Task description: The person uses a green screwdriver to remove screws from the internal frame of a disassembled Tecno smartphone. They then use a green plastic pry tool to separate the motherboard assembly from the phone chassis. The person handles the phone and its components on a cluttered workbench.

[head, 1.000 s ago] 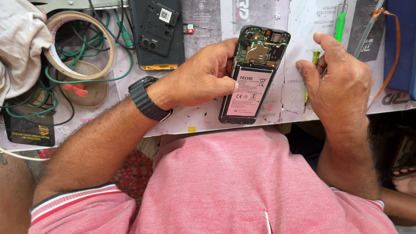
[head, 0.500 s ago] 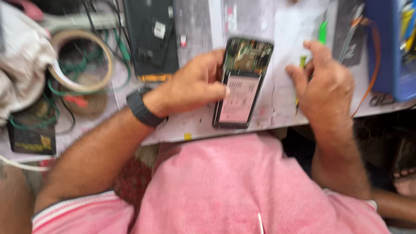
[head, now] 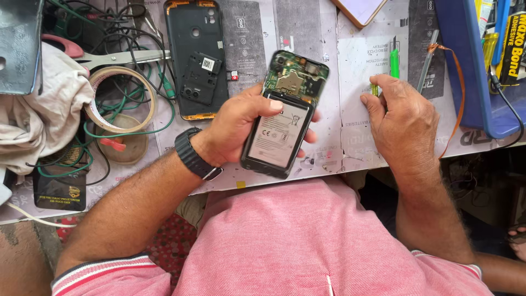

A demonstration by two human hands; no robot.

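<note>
While your left hand wraps around the opened phone, thumb laid across the top of the battery and fingers curled under its far edge, the handset sits lifted off the bench, back up, so its green circuit board and battery face you. It tilts with its top toward one o'clock, which looks like a way of bringing the board into view. Your right hand rests at three o'clock from the phone, well apart from it, fingers loosely bent and fingertips down on the printed paper mat; it lies just beside a green-handled tool, yet you cannot tell whether it grips anything. At eleven o'clock from the phone the removed black back cover lies inside up, probably parked there to keep it clear. Farther out at nine o'clock sit a roll of tape, tangled green wires, scissors and a crumpled cloth. A blue tray stands at two o'clock.
</note>
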